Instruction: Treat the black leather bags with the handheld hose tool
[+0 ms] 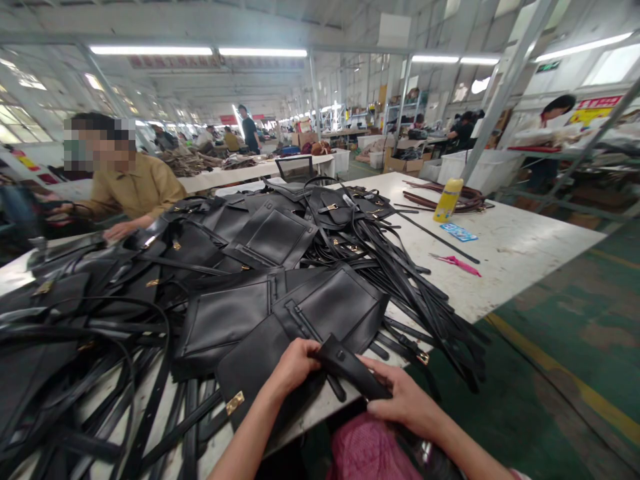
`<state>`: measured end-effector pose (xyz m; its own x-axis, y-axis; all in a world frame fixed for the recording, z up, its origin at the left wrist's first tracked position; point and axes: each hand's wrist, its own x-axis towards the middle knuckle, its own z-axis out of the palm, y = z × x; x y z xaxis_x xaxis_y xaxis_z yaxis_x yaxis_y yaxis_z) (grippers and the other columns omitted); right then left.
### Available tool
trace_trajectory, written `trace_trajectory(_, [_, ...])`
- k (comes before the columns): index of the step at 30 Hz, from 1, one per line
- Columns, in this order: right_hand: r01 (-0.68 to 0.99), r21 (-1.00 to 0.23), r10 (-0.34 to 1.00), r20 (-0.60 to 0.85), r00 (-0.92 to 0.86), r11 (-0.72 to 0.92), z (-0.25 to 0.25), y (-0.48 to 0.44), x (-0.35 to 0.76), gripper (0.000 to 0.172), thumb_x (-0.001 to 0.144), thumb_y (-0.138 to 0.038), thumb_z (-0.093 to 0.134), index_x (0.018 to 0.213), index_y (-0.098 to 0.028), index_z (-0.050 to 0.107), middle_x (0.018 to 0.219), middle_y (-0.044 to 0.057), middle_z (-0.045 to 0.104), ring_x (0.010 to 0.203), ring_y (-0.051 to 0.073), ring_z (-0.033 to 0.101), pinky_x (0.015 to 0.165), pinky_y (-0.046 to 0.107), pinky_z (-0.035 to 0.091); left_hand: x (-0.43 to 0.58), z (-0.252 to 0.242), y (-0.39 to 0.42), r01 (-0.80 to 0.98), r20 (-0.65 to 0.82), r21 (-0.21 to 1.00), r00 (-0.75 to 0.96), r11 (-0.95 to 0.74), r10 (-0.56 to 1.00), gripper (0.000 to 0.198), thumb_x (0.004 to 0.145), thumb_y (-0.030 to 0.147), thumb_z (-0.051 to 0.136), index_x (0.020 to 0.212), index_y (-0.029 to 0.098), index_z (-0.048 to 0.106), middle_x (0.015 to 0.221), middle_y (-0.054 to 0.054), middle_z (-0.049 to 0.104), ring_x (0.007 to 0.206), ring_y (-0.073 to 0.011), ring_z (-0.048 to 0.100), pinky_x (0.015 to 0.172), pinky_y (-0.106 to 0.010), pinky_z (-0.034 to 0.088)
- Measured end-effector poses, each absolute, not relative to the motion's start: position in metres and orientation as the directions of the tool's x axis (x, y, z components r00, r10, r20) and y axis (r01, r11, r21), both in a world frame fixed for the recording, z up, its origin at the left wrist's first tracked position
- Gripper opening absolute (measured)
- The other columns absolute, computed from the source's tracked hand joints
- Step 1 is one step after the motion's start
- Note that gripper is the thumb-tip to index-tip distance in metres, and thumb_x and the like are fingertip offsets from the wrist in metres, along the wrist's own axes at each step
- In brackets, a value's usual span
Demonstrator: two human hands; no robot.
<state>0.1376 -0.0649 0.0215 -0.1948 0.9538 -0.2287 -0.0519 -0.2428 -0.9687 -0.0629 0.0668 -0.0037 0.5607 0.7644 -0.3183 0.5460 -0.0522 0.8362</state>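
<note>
Both my hands hold one small black leather piece at the near edge of the white work table. My left hand pinches its upper left end. My right hand grips its lower right end from beneath. Just behind the hands lie flat black bag panels with zips, one with a brass clasp. A large heap of black leather panels and straps covers most of the table.
A co-worker in a tan shirt works at the table's far left. A yellow bottle, a blue card and a pink tool lie on the bare right part. Green floor with a yellow line runs along the right.
</note>
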Motion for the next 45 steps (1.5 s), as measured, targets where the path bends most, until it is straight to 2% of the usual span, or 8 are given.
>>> trace_trajectory(9, [-0.035, -0.962, 0.959, -0.267, -0.098, -0.271, 0.035, -0.075, 0.164, 0.070, 0.067, -0.014, 0.051, 0.131, -0.027, 0.028, 0.072, -0.004, 0.061, 0.039, 0.007, 0.046, 0.036, 0.019, 0.039, -0.060, -0.007, 0.069, 0.547, -0.310, 0.837, 0.498, -0.015, 0.810, 0.036, 0.052, 0.013, 0.054, 0.087, 0.015, 0.060, 0.056, 0.005, 0.057, 0.051, -0.0093, 0.049, 0.052, -0.020, 0.035])
trace_trajectory(17, [0.052, -0.980, 0.968, -0.197, -0.158, -0.191, 0.055, -0.084, 0.139, 0.069, 0.057, -0.004, 0.053, 0.123, -0.024, 0.044, 0.085, -0.003, 0.064, 0.057, 0.010, 0.049, 0.048, 0.018, 0.036, -0.061, 0.015, 0.060, 0.608, -0.276, 0.784, 0.526, -0.128, 0.804, 0.024, 0.058, 0.014, 0.046, 0.072, 0.017, 0.064, 0.067, 0.002, 0.064, 0.068, -0.0150, 0.056, 0.065, -0.025, 0.038])
trace_trajectory(21, [0.120, -0.976, 0.978, -0.193, -0.072, -0.184, 0.064, -0.089, 0.149, 0.068, 0.060, -0.010, 0.055, 0.125, -0.025, 0.041, 0.091, -0.001, 0.063, 0.060, 0.012, 0.053, 0.048, 0.018, 0.040, -0.082, 0.065, 0.049, 0.740, -0.152, 0.512, 0.578, -0.437, 0.802, 0.025, 0.067, 0.017, 0.039, 0.073, 0.021, 0.064, 0.076, -0.001, 0.065, 0.079, -0.0182, 0.056, 0.074, -0.030, 0.036])
trace_trajectory(25, [0.141, -0.929, 0.939, -0.340, 0.050, -0.343, 0.055, -0.100, 0.175, 0.067, 0.069, -0.018, 0.051, 0.131, -0.026, 0.028, 0.065, -0.005, 0.059, 0.041, 0.008, 0.048, 0.037, 0.017, 0.039, -0.086, 0.091, 0.032, 0.814, -0.348, 0.209, 0.580, -0.542, 0.737, 0.028, 0.068, 0.016, 0.038, 0.069, 0.023, 0.065, 0.078, -0.004, 0.064, 0.081, -0.0223, 0.057, 0.076, -0.037, 0.037])
trace_trajectory(29, [0.073, -0.912, 0.911, -0.392, 0.129, -0.403, 0.039, -0.103, 0.192, 0.065, 0.073, -0.024, 0.049, 0.132, -0.027, 0.022, 0.069, -0.004, 0.058, 0.037, 0.008, 0.050, 0.031, 0.017, 0.041, -0.033, 0.054, 0.016, 0.739, -0.173, 0.432, 0.631, -0.517, 0.756, 0.048, 0.066, 0.017, 0.045, 0.113, 0.023, 0.052, 0.120, -0.005, 0.051, 0.112, -0.0200, 0.044, 0.095, -0.033, 0.031])
trace_trajectory(32, [0.066, -0.912, 0.910, -0.395, 0.125, -0.405, 0.040, -0.096, 0.200, 0.062, 0.073, -0.025, 0.050, 0.130, -0.027, 0.025, 0.062, -0.005, 0.056, 0.035, 0.009, 0.052, 0.029, 0.017, 0.042, 0.022, 0.010, 0.008, 0.643, -0.066, 0.552, 0.668, -0.530, 0.741, 0.063, 0.065, 0.017, 0.048, 0.127, 0.016, 0.037, 0.137, -0.008, 0.033, 0.124, -0.0200, 0.029, 0.102, -0.031, 0.024])
trace_trajectory(39, [0.091, -0.891, 0.895, -0.446, 0.000, -0.444, 0.063, -0.059, 0.241, 0.056, 0.073, -0.027, 0.052, 0.126, -0.026, 0.034, 0.058, -0.006, 0.053, 0.036, 0.012, 0.055, 0.028, 0.019, 0.045, 0.065, -0.029, 0.005, 0.657, 0.147, 0.505, 0.573, -0.560, 0.806, 0.056, 0.073, 0.026, 0.048, 0.127, 0.019, 0.036, 0.127, -0.007, 0.045, 0.110, -0.0253, 0.036, 0.090, -0.040, 0.030])
trace_trajectory(45, [0.153, -0.911, 0.924, -0.377, 0.067, -0.383, 0.090, -0.049, 0.254, 0.058, 0.075, -0.027, 0.052, 0.128, -0.030, 0.029, 0.061, -0.007, 0.052, 0.038, 0.010, 0.055, 0.031, 0.018, 0.046, 0.083, -0.022, 0.005, 0.702, 0.175, 0.519, 0.470, -0.487, 0.865, 0.045, 0.077, 0.036, 0.045, 0.120, 0.022, 0.044, 0.108, -0.007, 0.052, 0.097, -0.0253, 0.041, 0.080, -0.040, 0.031])
